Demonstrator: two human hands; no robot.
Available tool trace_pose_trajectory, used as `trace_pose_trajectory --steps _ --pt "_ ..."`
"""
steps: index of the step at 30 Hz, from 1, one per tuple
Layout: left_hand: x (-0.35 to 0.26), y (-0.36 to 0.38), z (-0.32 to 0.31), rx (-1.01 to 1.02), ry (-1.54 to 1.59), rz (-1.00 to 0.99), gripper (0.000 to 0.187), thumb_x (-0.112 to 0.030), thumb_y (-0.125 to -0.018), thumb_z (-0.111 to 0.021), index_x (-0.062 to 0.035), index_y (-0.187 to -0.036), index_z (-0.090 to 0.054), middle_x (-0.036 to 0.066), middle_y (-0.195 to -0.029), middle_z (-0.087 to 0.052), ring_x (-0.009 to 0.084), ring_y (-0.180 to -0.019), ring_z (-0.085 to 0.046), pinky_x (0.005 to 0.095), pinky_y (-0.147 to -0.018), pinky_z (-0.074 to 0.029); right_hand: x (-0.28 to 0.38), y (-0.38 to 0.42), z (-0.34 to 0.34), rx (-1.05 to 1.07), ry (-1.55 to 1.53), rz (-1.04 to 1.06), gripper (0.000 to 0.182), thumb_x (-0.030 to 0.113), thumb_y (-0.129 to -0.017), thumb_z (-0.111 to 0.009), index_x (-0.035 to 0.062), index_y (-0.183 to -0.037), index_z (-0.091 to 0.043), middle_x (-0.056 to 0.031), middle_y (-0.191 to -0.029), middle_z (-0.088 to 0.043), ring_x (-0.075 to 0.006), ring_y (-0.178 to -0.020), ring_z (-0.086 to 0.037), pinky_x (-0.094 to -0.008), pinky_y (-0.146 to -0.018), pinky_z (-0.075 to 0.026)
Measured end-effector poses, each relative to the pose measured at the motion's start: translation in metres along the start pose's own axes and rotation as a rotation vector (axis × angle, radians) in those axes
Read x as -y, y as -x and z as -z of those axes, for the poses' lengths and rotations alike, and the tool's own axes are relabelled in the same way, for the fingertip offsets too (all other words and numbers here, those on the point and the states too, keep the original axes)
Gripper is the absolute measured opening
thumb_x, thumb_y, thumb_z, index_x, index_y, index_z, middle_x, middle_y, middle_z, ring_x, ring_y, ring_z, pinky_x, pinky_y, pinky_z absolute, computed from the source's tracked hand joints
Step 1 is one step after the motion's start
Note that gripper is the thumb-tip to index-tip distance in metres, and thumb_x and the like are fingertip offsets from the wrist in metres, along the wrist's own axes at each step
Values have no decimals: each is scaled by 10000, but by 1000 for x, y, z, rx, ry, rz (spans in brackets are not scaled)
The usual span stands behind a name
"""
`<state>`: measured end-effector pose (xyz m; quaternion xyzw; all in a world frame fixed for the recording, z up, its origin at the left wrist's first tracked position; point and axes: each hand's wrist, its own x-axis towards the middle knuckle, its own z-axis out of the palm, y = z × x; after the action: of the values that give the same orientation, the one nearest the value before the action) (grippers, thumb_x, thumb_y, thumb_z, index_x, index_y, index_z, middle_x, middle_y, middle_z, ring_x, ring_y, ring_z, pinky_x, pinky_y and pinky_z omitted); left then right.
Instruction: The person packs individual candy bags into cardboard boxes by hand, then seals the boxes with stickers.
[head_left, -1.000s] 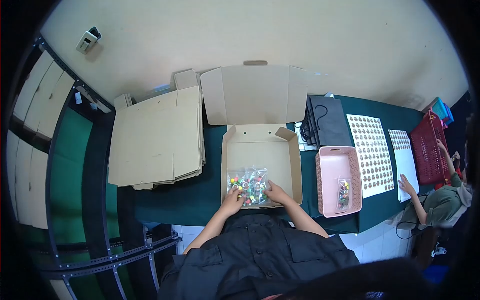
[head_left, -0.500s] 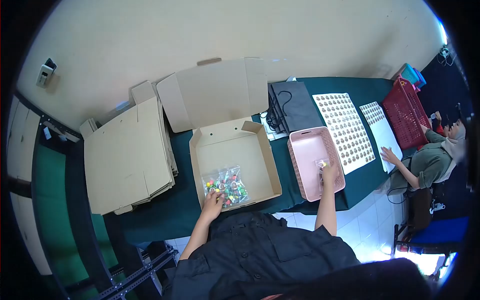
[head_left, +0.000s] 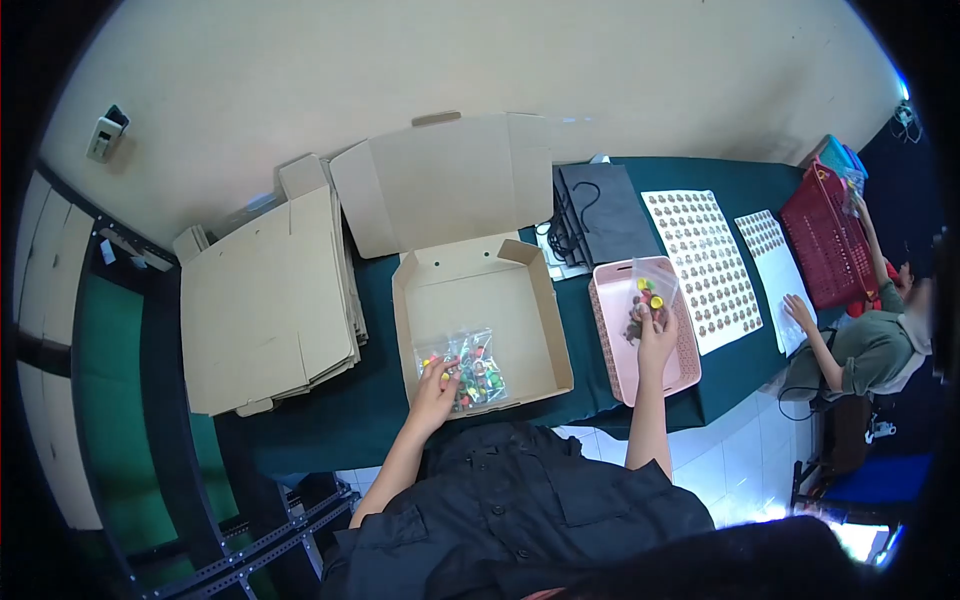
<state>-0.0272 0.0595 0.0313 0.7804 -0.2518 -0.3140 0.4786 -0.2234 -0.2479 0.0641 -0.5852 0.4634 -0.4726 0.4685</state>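
Observation:
My left hand (head_left: 435,392) rests with spread fingers on clear bags of colourful small pieces (head_left: 482,374), which lie in the near part of an open cardboard box (head_left: 470,290). The box's lid stands up toward the wall. Over the pink basket (head_left: 617,375) at the right, my right hand (head_left: 656,335) is closed on a clear bag with yellow, red and green pieces (head_left: 648,292). That bag's top end points away from me.
Flat cardboard boxes (head_left: 270,300) are stacked at the left. Dark bags (head_left: 605,215) lie behind the basket, sticker sheets (head_left: 705,270) to its right. Farther right are a dark red basket (head_left: 828,240) and a co-worker (head_left: 862,345) at the table.
My right hand has lifted a bag of pieces up from the pink basket. The co-worker's far arm now reaches up by the red basket. The view has shifted slightly.

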Motion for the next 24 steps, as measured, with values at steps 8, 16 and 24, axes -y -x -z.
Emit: trace_pose_trajectory --steps 8,16,24 --pt "-63 -5 -18 104 394 -247 342 -146 -868 -534 -14 -1172 -450 125 -1187 -467 190 -1078 -496 291 -861 -442 46 98 -82 823 -452 -260 383 111 -835 -607 0 -1163 -443 -95 -972 -600 -139 -834 -600 -265 -682 -499" --pt "-75 13 -17 -112 706 -129 295 -81 -845 -585 22 -1078 -436 114 -1094 -551 150 -1041 -527 255 -834 -448 69 133 -98 1032 -407 -300 295 98 -867 -563 -52 -1116 -510 -51 -936 -616 -84 -818 -568 -214 -720 -453" --pt "-70 13 -15 -6 690 -188 452 -229 -859 -588 11 -1199 -409 85 -1109 -531 129 -1022 -514 252 -863 -412 66 150 -100 979 -429 -315 324 144 -895 -525 -47 -1153 -482 -74 -1004 -598 -110 -937 -551 -247 -821 -434"
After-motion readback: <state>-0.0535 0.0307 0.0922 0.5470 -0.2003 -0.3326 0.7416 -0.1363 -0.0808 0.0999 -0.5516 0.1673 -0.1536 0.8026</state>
